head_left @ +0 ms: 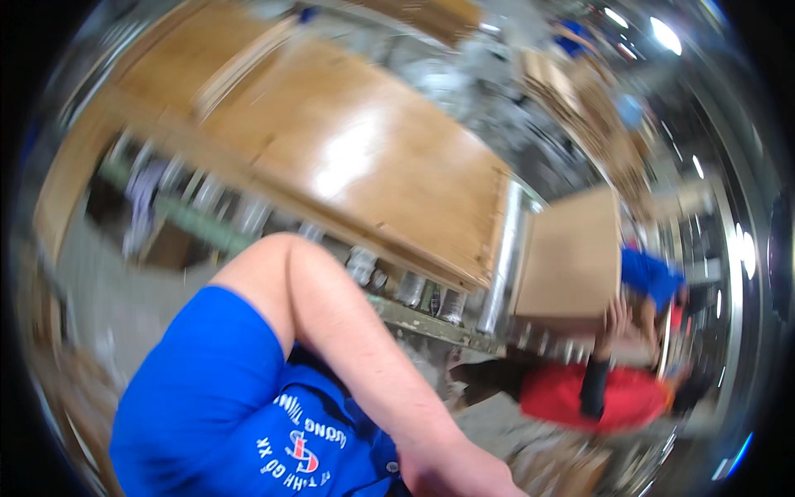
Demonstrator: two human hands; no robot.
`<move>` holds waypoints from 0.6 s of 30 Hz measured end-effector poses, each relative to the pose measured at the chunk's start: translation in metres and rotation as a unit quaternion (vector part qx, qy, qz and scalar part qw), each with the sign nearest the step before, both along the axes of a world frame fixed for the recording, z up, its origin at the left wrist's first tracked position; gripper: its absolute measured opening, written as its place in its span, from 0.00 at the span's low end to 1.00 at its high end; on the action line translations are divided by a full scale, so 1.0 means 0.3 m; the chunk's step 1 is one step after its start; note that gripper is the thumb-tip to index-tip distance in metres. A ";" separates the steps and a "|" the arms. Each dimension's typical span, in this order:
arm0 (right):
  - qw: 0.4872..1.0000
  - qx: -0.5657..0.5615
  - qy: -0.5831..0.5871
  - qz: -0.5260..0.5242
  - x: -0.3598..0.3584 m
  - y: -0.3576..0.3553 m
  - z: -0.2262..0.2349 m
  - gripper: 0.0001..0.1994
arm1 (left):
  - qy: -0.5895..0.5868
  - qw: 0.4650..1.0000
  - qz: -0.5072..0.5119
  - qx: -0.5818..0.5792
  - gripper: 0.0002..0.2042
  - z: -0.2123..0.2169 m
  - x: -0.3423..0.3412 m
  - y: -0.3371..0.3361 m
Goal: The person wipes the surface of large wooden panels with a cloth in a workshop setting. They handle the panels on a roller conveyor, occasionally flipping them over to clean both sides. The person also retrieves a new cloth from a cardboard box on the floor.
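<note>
My left hand (460, 470) is at the lower edge of the picture, in front of my blue shirt (215, 398). The bent left arm crosses in front of me, with its elbow close to the near side of a large varnished wooden panel (356, 157). Only the wrist and the back of that hand show; its fingers lie past the edge, so whether they hold anything is hidden. My right hand is out of the picture. The glossy brown panel lies flat on a roller conveyor (431, 331), apart from my hand. Much of the view is blurred by motion.
Beyond the panel's right end, a cardboard box (571, 257) sits on the rollers. A co-worker in red (592, 398) has a hand (613, 319) at its edge; another in blue (650, 273) stands behind. Stacked flat boards (580, 108) are at the far right.
</note>
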State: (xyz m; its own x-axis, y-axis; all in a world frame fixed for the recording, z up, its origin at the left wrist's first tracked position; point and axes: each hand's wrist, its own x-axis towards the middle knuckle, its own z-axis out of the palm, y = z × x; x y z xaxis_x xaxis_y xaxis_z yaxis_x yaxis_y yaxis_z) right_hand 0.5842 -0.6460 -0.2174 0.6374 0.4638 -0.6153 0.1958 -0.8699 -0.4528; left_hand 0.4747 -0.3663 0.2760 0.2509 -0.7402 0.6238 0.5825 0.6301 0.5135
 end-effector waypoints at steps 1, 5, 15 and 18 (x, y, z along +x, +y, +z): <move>0.998 -0.017 0.053 0.016 0.007 -0.008 0.010 0.13 | 0.050 0.999 -0.006 -0.019 0.21 -0.026 0.013 -0.027; 0.986 -0.063 0.120 0.097 0.169 0.010 0.076 0.13 | 0.179 0.979 -0.012 -0.101 0.22 -0.088 -0.025 -0.096; 0.863 -0.247 0.022 0.440 0.276 0.171 0.103 0.14 | 0.087 0.854 0.467 -0.211 0.24 -0.161 -0.417 -0.124; 0.880 -0.170 0.089 0.434 0.082 0.377 0.044 0.14 | 0.142 0.874 0.380 -0.268 0.25 -0.278 -0.567 -0.064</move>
